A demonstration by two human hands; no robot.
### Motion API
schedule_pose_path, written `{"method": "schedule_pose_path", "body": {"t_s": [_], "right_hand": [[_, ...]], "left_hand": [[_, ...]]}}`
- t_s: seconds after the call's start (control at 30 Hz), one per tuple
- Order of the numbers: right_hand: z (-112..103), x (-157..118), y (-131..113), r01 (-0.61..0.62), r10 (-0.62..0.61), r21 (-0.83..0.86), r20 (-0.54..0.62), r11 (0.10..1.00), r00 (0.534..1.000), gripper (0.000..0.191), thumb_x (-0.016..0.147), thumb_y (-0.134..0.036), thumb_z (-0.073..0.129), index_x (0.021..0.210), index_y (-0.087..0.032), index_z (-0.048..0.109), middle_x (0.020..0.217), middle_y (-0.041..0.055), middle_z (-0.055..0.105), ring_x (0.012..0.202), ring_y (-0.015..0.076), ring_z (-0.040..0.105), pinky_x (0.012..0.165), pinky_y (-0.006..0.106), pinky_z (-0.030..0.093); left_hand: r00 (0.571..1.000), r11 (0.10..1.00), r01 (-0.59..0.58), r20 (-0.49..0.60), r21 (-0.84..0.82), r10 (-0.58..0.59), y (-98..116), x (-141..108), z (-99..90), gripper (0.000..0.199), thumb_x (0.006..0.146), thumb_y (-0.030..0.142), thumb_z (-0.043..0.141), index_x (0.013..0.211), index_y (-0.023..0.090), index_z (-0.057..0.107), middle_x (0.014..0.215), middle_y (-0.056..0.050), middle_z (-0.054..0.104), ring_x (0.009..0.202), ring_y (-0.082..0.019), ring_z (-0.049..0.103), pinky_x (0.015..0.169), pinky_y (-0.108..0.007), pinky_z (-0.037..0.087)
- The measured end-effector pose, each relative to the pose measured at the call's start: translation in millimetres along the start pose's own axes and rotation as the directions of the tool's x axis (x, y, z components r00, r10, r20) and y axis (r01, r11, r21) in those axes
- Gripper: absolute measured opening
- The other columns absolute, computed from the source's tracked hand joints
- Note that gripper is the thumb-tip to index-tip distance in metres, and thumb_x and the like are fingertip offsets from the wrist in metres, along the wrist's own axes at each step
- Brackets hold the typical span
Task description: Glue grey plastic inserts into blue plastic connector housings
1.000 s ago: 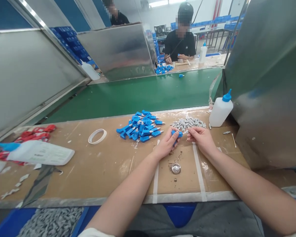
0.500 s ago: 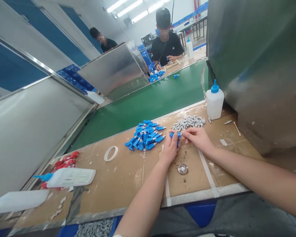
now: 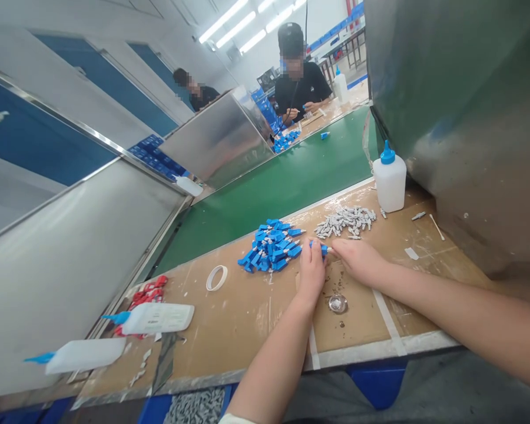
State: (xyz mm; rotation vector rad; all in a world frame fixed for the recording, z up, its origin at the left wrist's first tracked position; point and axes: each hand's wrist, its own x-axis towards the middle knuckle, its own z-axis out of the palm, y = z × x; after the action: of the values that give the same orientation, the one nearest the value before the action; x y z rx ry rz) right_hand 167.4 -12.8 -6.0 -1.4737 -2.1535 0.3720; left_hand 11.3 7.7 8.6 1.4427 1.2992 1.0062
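My left hand (image 3: 312, 272) is closed around a small blue plastic part (image 3: 323, 248), its fingers wrapped over most of it. From the part's right end sticks a small pale tip (image 3: 330, 249). My right hand (image 3: 357, 259) pinches at that tip with thumb and forefinger; the fingers hide its far end. Just left of my hands lies a heap of blue plastic parts with pale tips (image 3: 271, 246). Behind my hands is a pile of small grey plastic pieces (image 3: 347, 222). A small round clear dish (image 3: 338, 304) sits on the cardboard-covered table below them.
A white squeeze bottle (image 3: 389, 184) stands at the back right near a metal panel; a cotton swab (image 3: 437, 227) lies beside it. To the left are a tape roll (image 3: 217, 278), two lying bottles and red parts (image 3: 148, 291). Beyond the green belt (image 3: 265, 182), a co-worker sits.
The camera view has shifted, so the table appears farther right. My hands stay together at the blue part, with its tip now showing toward my right fingers. The co-worker's hands have moved.
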Motion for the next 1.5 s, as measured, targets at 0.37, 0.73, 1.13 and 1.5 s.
{"method": "schedule_pose_path", "body": {"t_s": [0.37, 0.73, 1.13, 1.5], "right_hand": [[13.2, -3.3, 7.4, -0.026, 0.041, 0.181, -0.081, 0.983, 0.996, 0.026, 0.105, -0.020, 0.039, 0.080, -0.021, 0.045, 0.078, 0.0056, 0.061, 0.070, 0.0180, 0.052, 0.065, 0.028, 0.028], [-24.7, 8.8, 33.0, -0.182, 0.183, 0.015, -0.063, 0.983, 0.981, 0.033, 0.110, -0.038, 0.039, 0.108, -0.025, 0.069, 0.104, 0.0048, 0.076, 0.089, 0.0225, 0.068, 0.067, 0.029, 0.034], [-34.3, 7.5, 55.5, -0.119, 0.102, -0.246, -0.079, 0.962, 0.992, 0.013, 0.094, -0.036, 0.070, 0.094, -0.023, 0.073, 0.105, 0.0061, 0.062, 0.083, 0.0194, 0.062, 0.064, 0.030, 0.037], [-33.7, 9.7, 49.8, -0.010, 0.060, 0.339, -0.135, 0.941, 0.989, 0.025, 0.102, -0.045, 0.054, 0.092, -0.022, 0.059, 0.092, 0.0059, 0.062, 0.087, 0.0216, 0.058, 0.080, 0.035, 0.046]], "left_hand": [[0.998, 0.997, -0.059, 0.005, 0.047, 0.058, -8.5, -0.4, 8.9, 0.030, 0.108, 0.047, 0.037, 0.091, 0.023, 0.045, 0.082, 0.001, 0.048, 0.072, -0.014, 0.048, 0.066, -0.023, 0.044], [0.974, 0.646, -0.137, -0.016, 0.751, 0.226, 26.6, 21.0, -49.3, 0.024, 0.109, 0.040, 0.039, 0.111, 0.025, 0.058, 0.106, -0.006, 0.067, 0.092, -0.022, 0.065, 0.075, -0.030, 0.043], [0.952, 0.933, -0.264, -0.091, 0.247, 0.293, 14.6, 30.0, -54.5, 0.031, 0.085, 0.013, 0.056, 0.114, 0.022, 0.065, 0.121, -0.007, 0.060, 0.092, -0.017, 0.061, 0.087, -0.031, 0.052], [0.968, 0.973, 0.029, 0.250, -0.230, 0.030, 1.9, 24.1, -17.3, 0.023, 0.081, 0.026, 0.058, 0.103, 0.020, 0.063, 0.091, -0.002, 0.061, 0.075, -0.015, 0.053, 0.064, -0.025, 0.044]]}}
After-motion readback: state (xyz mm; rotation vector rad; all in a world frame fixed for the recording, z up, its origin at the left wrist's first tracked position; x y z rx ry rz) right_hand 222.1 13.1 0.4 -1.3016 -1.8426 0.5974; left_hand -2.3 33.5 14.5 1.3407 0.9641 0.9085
